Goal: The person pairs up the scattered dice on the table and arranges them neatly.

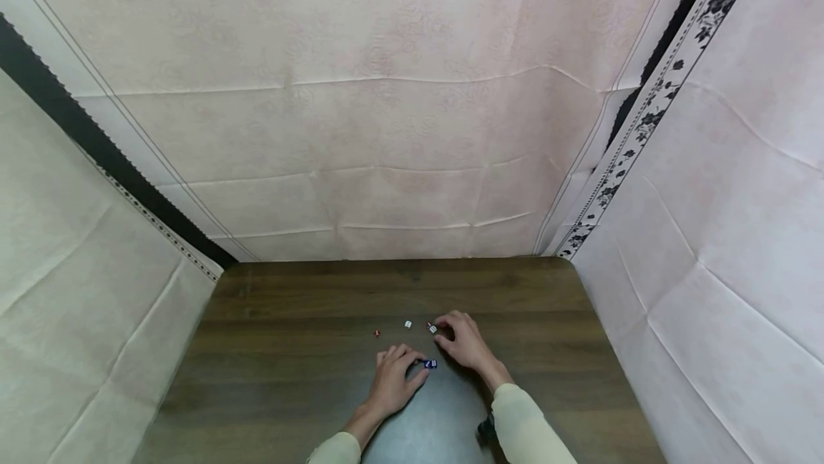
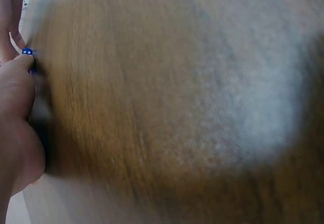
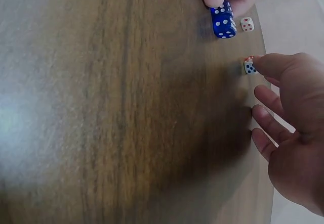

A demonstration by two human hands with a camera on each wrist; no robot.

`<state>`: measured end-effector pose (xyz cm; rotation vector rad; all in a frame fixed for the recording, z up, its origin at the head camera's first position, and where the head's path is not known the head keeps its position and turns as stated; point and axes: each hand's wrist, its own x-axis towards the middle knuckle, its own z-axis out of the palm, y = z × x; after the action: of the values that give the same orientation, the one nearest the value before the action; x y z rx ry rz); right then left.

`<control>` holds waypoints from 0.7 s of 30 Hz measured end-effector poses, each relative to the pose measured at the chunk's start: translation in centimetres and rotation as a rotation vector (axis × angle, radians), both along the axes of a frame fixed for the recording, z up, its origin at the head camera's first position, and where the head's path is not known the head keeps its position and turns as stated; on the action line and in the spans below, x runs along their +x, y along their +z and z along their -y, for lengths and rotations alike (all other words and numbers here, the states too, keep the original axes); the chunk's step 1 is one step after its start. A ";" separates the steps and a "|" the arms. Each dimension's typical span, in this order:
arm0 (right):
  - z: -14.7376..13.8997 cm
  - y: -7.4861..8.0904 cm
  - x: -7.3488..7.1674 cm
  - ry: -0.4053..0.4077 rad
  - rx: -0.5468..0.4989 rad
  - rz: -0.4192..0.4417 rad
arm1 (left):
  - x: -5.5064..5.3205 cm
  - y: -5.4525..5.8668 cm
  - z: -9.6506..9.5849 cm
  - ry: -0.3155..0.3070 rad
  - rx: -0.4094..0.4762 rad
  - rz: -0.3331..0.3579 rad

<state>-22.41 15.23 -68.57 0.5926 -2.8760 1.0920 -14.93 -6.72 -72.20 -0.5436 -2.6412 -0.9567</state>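
Observation:
At the near side of the small group of dice, my left hand [image 1: 391,381] pinches a blue die [image 3: 219,9], its thumb lying over the die's edge. A second blue die [image 3: 223,27] with white pips sits right against it. My right hand [image 1: 465,341] reaches in from the right, thumb and index finger arched at a white die [image 1: 433,329] with dark pips. A red die [image 3: 248,58] stands tight beside that white one, partly covered by a fingertip [image 3: 259,62]. I cannot tell whether the right fingers pinch or only touch these two.
Another white die [image 1: 408,324] with red pips lies between and beyond the hands. Farther left is a loose red die [image 1: 377,333]. The brown wood-grain table [image 1: 277,307] ends at a pale hanging cloth [image 1: 399,206], with more cloth along both sides.

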 end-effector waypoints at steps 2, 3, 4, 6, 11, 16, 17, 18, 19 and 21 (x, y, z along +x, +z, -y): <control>0.2 0.0 -0.1 0.005 0.007 0.013 | 0.0 0.1 0.0 0.000 0.001 0.017; 0.2 0.0 -0.2 0.008 0.008 0.017 | 0.0 0.1 0.0 -0.001 0.002 0.026; 0.3 0.0 -0.3 0.010 0.009 0.019 | 0.0 0.1 0.0 -0.001 0.000 0.040; 0.5 0.0 -0.4 0.011 0.001 0.017 | 0.0 0.1 0.0 -0.001 -0.002 0.069; 0.8 -0.2 -0.5 -0.002 0.008 0.003 | -0.1 0.1 0.0 0.003 -0.007 0.103; 0.9 -0.4 -0.6 -0.019 0.026 -0.015 | -0.1 0.1 0.0 0.003 0.004 0.104; 0.9 -0.4 -0.6 -0.022 0.025 -0.017 | -0.1 0.1 0.0 0.003 0.005 0.104; 0.9 -0.4 -0.7 -0.024 0.024 -0.018 | -0.1 0.0 0.0 0.003 0.004 0.104; 1.0 -0.4 -0.7 -0.026 0.022 -0.017 | -0.1 0.0 0.0 0.003 0.003 0.105; 1.0 -0.4 -0.7 -0.029 0.020 -0.013 | -0.1 0.0 0.0 0.003 0.002 0.108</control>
<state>-23.10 14.25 -69.01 0.5554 -2.8780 1.0530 -14.99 -6.77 -72.23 -0.5006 -2.7351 -1.0146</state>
